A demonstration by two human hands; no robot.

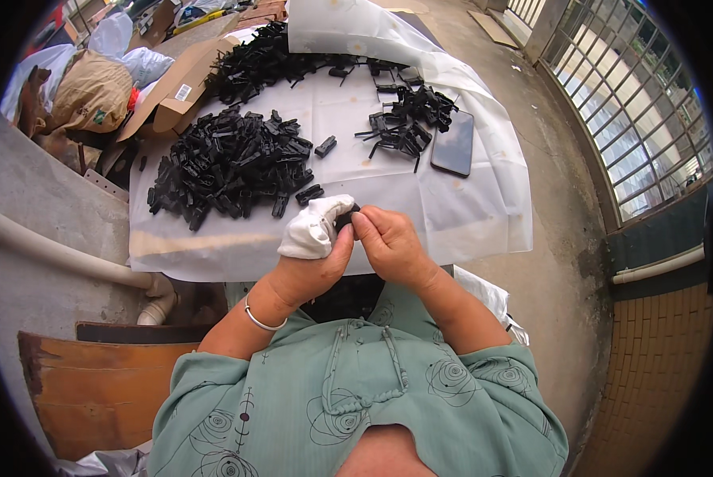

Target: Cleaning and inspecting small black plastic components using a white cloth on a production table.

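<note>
A small black plastic part [346, 217] is pinched between my two hands over the near edge of the table. My left hand [313, 232] wears a white cloth covering over its fingers, with the thumb bare, and closes on the part from the left. Bare fingers of my right hand [390, 242] grip it from the other side; its exact shape is mostly hidden. Just beyond my hands lie a loose black clip-like piece [310, 194] and another single piece [325, 146]. A large heap of similar black pieces [233, 163] spreads to the left.
A translucent white plastic sheet [484, 215] covers the table. Further black parts form a far pile [261, 60] and a smaller right cluster [408, 119], beside a dark smartphone [453, 145]. An opened cardboard box [174, 91] stands far left; a barred window [627, 95] is at right.
</note>
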